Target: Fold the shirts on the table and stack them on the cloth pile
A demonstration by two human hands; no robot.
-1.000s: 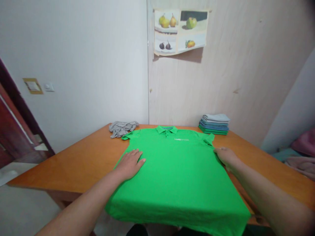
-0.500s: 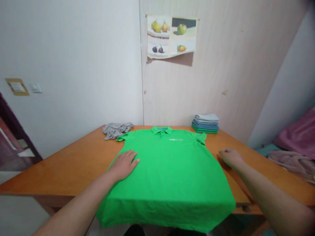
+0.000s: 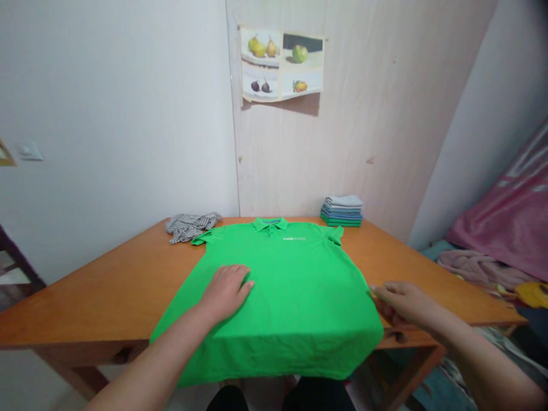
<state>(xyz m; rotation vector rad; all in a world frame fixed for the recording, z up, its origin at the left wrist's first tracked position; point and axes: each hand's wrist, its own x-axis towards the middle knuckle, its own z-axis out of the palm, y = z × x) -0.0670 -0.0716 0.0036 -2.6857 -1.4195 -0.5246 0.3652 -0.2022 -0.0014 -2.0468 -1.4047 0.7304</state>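
Observation:
A green polo shirt [image 3: 291, 285] lies spread front up on the wooden table, collar at the far side, its hem hanging over the near edge. My left hand [image 3: 226, 288] rests palm down on the left part of the shirt, open with the fingers stretched. At the shirt's right side edge, my right hand [image 3: 400, 302] is closed in a pinch, thumb and fingertips on the cloth; the curled lower fingers are partly in shadow. Small white lettering runs across the chest.
Folded clothes [image 3: 341, 211] form a neat stack at the back right of the table [image 3: 115, 279]. A crumpled striped cloth [image 3: 192, 226] lies at the back left. Pink fabric [image 3: 505, 211] and other cloths are heaped to the right. A fruit poster [image 3: 281, 65] hangs on the wall.
My right hand has come from the bare tabletop to the shirt's right edge and pinches it. My left hand has slid slightly inward over the shirt. The view has turned right.

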